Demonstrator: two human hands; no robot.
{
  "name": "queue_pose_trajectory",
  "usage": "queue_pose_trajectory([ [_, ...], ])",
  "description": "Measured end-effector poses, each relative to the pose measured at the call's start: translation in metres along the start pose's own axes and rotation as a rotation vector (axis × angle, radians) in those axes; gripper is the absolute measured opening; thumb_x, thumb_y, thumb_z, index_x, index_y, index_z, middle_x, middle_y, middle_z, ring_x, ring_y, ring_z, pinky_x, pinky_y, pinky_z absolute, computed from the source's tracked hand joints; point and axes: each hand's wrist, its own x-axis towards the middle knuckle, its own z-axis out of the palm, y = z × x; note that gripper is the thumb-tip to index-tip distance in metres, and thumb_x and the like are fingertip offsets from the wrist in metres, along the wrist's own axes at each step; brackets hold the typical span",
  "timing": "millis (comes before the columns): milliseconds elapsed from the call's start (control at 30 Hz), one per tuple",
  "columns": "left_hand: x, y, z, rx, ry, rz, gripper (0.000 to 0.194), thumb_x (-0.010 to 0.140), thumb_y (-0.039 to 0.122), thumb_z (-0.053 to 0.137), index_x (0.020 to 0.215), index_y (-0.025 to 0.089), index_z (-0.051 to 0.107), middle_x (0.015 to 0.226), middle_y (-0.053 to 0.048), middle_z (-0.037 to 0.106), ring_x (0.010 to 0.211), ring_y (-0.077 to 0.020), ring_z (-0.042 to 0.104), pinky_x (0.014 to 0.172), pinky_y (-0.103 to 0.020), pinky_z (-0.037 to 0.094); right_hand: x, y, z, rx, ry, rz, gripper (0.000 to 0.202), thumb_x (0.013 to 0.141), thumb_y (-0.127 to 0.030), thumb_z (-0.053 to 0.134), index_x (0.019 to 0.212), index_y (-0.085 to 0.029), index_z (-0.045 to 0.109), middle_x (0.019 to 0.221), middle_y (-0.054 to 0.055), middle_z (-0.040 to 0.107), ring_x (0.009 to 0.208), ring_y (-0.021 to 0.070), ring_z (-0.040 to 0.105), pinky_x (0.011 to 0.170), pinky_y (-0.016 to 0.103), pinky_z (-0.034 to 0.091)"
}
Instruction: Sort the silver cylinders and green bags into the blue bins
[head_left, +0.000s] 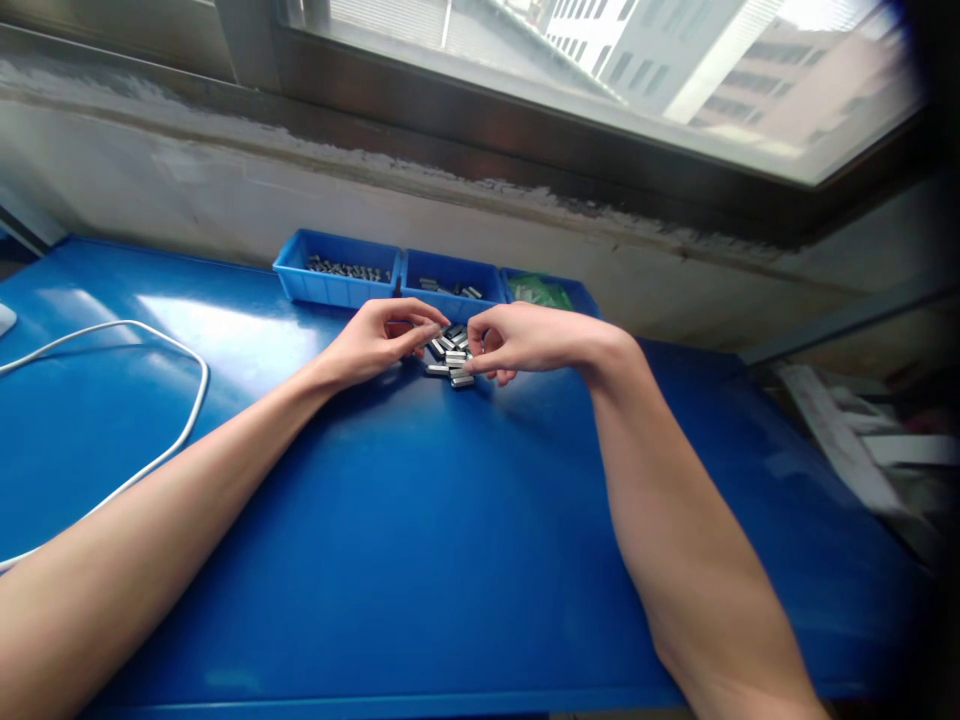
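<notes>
Left hand (384,335), right hand (521,335) — both curl at metal pieces (454,357) on blue surface (420,530); whether either grasps one, I cannot tell.

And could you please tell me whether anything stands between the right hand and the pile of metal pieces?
Nothing visible does: the right hand is at the right edge of the metal pieces. The left hand is on their opposite side, and the blue bins stand behind them.
</notes>
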Motion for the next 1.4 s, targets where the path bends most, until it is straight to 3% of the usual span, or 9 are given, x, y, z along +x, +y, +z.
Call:
queue_pose_trajectory([
  [300, -0.001, -0.006, -0.007, -0.096, 0.04, -0.026, 0.064, 0.062, 0.053, 0.095, 0.111, 0.016, 0.075, 0.103, -0.011, 0.079, 0.098, -0.026, 0.076, 0.089, -0.034, 0.061, 0.003, 0.001, 0.001, 0.036, 0.232, -0.155, 0.022, 0.082, -0.038, 0.077, 0.099, -0.024, 0.073, 0.087, 0.003, 0.079, 0.076, 0.0211, 0.072, 0.065, 0.03, 0.051],
  [533, -0.001, -0.003, -0.005, -0.086, 0.023, -0.018, 0.067, 0.076, 0.053, 0.087, 0.128, 0.016, 0.065, 0.08, -0.004, 0.078, 0.071, -0.0174, 0.073, 0.07, -0.026, 0.058, 0.01, 0.003, 0.008, 0.113, 0.243, -0.253, 0.032, 0.082, -0.034, 0.078, 0.111, -0.021, 0.073, 0.091, 0.003, 0.079, 0.08, 0.0194, 0.073, 0.069, 0.027, 0.054],
  [867, 0.003, -0.005, -0.001, -0.054, 0.023, 0.038, 0.049, 0.084, 0.054, 0.08, 0.112, 0.018, 0.059, 0.065, 0.002, 0.069, 0.06, -0.0134, 0.066, 0.06, -0.022, 0.052, 0.015, 0.002, 0.011, 0.248, 0.282, -0.345, 0.029, 0.081, -0.041, 0.077, 0.1, -0.019, 0.08, 0.091, 0.004, 0.081, 0.089, 0.0227, 0.075, 0.073, 0.027, 0.057],
  [1000, 0.001, -0.006, 0.002, 0.065, 0.055, 0.073, 0.042, 0.09, 0.056, 0.072, 0.102, 0.017, 0.062, 0.076, -0.002, 0.072, 0.066, -0.0138, 0.067, 0.064, -0.022, 0.052, 0.012, 0.005, 0.007, 0.22, 0.402, -0.313, 0.028, 0.08, -0.043, 0.078, 0.095, -0.02, 0.081, 0.089, 0.005, 0.08, 0.085, 0.0237, 0.075, 0.076, 0.032, 0.059],
  [1133, -0.001, -0.005, 0.004, 0.271, 0.052, 0.136, 0.038, 0.094, 0.053, 0.067, 0.098, 0.016, 0.067, 0.081, -0.004, 0.072, 0.069, -0.0139, 0.065, 0.062, -0.022, 0.048, 0.018, 0.009, 0.007, 0.142, 0.675, -0.193, 0.032, 0.086, -0.045, 0.072, 0.102, -0.018, 0.079, 0.097, 0.009, 0.08, 0.09, 0.027, 0.075, 0.082, 0.038, 0.061],
  [1233, -0.002, -0.003, 0.005, 0.421, -0.034, 0.249, 0.033, 0.093, 0.047, 0.068, 0.095, 0.015, 0.072, 0.083, -0.005, 0.072, 0.071, -0.0139, 0.063, 0.065, -0.023, 0.047, 0.029, 0.014, 0.011, 0.085, 0.855, -0.062, 0.036, 0.09, -0.043, 0.066, 0.111, -0.015, 0.077, 0.105, 0.014, 0.079, 0.096, 0.029, 0.075, 0.087, 0.04, 0.061],
  [1400, -0.004, -0.003, 0.005, 0.576, -0.186, 0.365, 0.032, 0.087, 0.043, 0.076, 0.102, 0.015, 0.077, 0.094, -0.008, 0.073, 0.08, -0.0165, 0.065, 0.072, -0.025, 0.048, 0.038, 0.022, 0.016, 0.098, 0.845, -0.016, 0.034, 0.089, -0.037, 0.065, 0.113, -0.015, 0.076, 0.104, 0.013, 0.079, 0.095, 0.0283, 0.074, 0.088, 0.039, 0.061],
])
